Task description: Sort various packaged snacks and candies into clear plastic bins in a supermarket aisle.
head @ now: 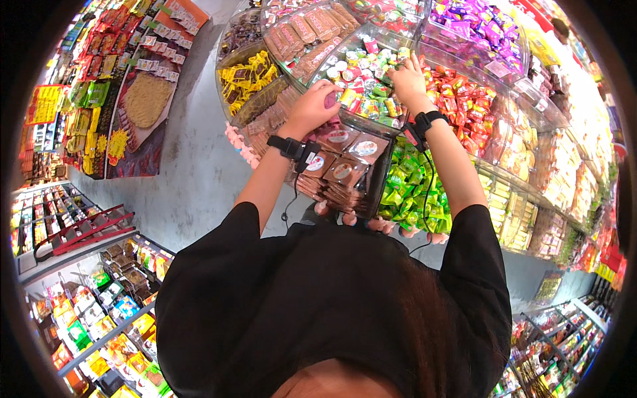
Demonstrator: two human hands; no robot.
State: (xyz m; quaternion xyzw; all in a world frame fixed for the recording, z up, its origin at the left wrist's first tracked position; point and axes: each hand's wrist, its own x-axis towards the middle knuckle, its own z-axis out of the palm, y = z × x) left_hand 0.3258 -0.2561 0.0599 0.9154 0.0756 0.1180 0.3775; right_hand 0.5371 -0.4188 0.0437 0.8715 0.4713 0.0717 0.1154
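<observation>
In a clear compartment of a candy display lie many small can-shaped wrapped candies [368,107] in red, white, green and yellow. At the left side of that compartment, my left hand [316,107] has its fingers curled around a small purple-pink item [330,99]. My right hand [409,82] reaches into the far right part, fingertips down among the candies beside a green one; whether it grips one is not clear. Below my left hand is a bin of brown square packets [342,170] with round labels. Both wrists wear black straps with cables.
Around the compartment are bins of red-wrapped candies [460,102], green-wrapped candies [415,184], yellow packets [249,74] and purple packets [477,25], split by clear plastic walls. A snack rack [99,94] stands at the left across grey floor. More shelves [114,318] are at the lower left.
</observation>
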